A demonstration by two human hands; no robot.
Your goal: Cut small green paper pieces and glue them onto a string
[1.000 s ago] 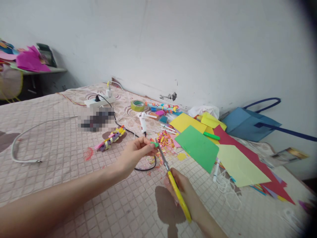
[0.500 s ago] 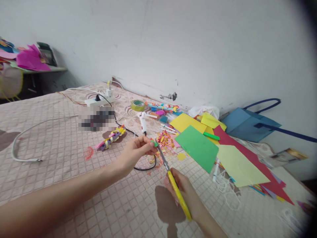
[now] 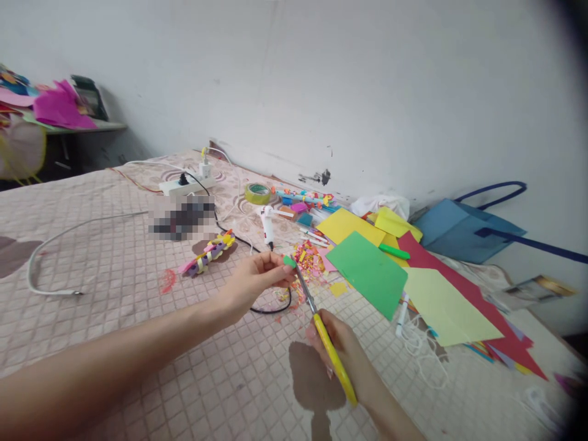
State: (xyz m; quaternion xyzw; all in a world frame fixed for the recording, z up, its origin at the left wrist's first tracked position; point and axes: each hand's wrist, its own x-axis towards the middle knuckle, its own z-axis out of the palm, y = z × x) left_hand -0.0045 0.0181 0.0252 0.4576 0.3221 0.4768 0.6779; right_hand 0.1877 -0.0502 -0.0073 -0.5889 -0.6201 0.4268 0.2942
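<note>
Through the head view I have the left hand (image 3: 252, 278) out in front, thumb and fingers pinched narrow on a small green piece (image 3: 289, 261), which sits raised over the checked cloth (image 3: 206, 386). My right hand (image 3: 344, 343) is closed around the yellow handles of the scissors (image 3: 327, 343), their 2 metal blades angled up to the edge of that piece; whether the tips touch it, I can't tell from here. Just past the fingers I see a pile of paper scraps (image 3: 309, 258) and, behind them, a white glue gun (image 3: 266, 226). To the right, a green sheet (image 3: 370, 272) overlaps a yellow sheet (image 3: 351, 226), and a pale sheet (image 3: 448, 306) lies over a red sheet (image 3: 478, 297). On the left side I've got a decorated stick (image 3: 210, 252) in purple and yellow, with a white power strip (image 3: 172, 186) farther back. A roll of tape (image 3: 258, 194) lies behind the glue gun, and a blue bag (image 3: 450, 229) rests by the wall (image 3: 404, 98).
</note>
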